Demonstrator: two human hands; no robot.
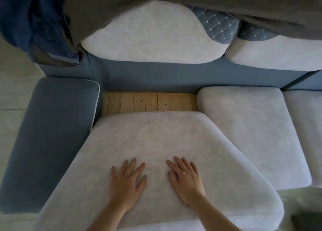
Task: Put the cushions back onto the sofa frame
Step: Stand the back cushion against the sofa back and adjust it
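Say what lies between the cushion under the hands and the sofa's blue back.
A strip of bare wooden slats of the frame, seen in the head view.

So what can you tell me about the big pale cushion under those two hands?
The seat cushion is a thick, pale grey-white pad with rounded corners and a soft, fleecy-looking cover. It lies between the blue armrest and the neighbouring seat cushion, not pushed fully back: a strip of wooden slats shows behind it. The left hand and right hand rest flat on its near part, fingers straight.
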